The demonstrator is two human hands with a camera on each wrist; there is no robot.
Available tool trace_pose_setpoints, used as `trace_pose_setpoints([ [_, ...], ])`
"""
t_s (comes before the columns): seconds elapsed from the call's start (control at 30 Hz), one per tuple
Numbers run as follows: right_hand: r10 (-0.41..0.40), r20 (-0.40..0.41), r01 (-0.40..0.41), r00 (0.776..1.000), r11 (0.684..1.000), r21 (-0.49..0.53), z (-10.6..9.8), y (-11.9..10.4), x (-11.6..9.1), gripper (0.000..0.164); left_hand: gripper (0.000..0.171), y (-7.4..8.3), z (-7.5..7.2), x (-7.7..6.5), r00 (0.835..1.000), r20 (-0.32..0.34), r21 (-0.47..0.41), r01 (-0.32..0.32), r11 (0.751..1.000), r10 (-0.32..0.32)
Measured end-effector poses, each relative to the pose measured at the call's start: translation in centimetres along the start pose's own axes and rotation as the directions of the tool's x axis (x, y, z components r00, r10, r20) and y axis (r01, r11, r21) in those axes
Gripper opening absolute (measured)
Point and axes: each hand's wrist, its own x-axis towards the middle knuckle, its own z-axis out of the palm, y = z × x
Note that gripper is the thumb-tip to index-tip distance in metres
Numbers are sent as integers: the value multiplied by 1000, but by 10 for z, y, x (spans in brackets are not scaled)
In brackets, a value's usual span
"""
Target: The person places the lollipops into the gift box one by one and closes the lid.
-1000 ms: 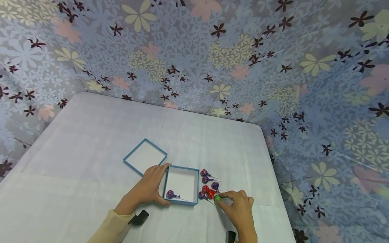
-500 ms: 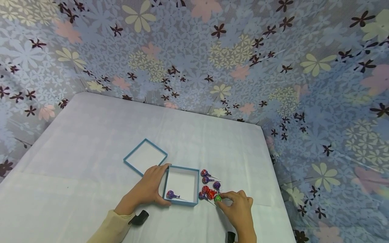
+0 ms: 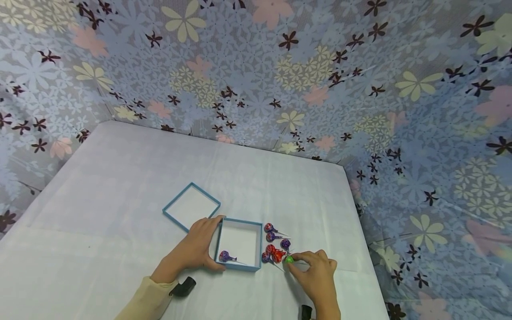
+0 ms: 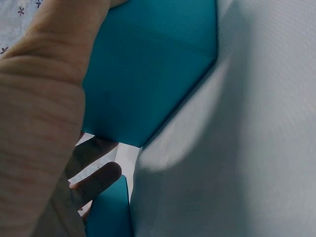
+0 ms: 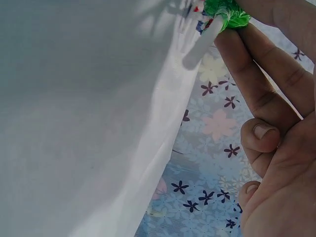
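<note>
My left hand (image 3: 200, 243) spans the left side of an open blue box (image 3: 240, 242), thumb at the near corner and fingers at the far one. Inside the box's near left part lies a purple-wrapped lollipop (image 3: 225, 256). Right of the box, my right hand (image 3: 316, 271) pinches a green-wrapped lollipop (image 3: 290, 259) between thumb and fingers. In the right wrist view the green lollipop (image 5: 227, 14) shows its white stick pointing down toward the palm side. The left wrist view shows the box's teal outer wall (image 4: 143, 74) against the left hand.
Several purple and red lollipops lie beside the box's right wall, among them a red-wrapped lollipop (image 3: 278, 255) and a purple one (image 3: 285, 244). The blue-rimmed lid (image 3: 191, 205) lies behind the left hand. A white cloth covers the table (image 3: 132, 186); floral fabric (image 3: 248, 75) hangs behind.
The right hand has drawn the green lollipop slightly right, away from the red one. A purple lollipop near it shifted a little to the right. The left hand and box stay put.
</note>
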Motion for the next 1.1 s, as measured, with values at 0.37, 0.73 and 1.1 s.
trace_pose_setpoints([
  [0.37, -62, -68, 64, 996, 997, 35, -1, -3, 6, 23, 136, -3, 0, 2, 1000, -21, 12, -13, 1000, 13],
  [0.73, -132, -120, 138, 984, 989, 48, -3, -10, 19, 24, 135, -4, -2, 3, 1000, -14, 13, -18, 1000, 18],
  [1.1, -233, -149, 245, 961, 967, 71, -2, -29, 38, 24, 136, -3, 3, 2, 1000, -1, 20, -16, 1000, 17],
])
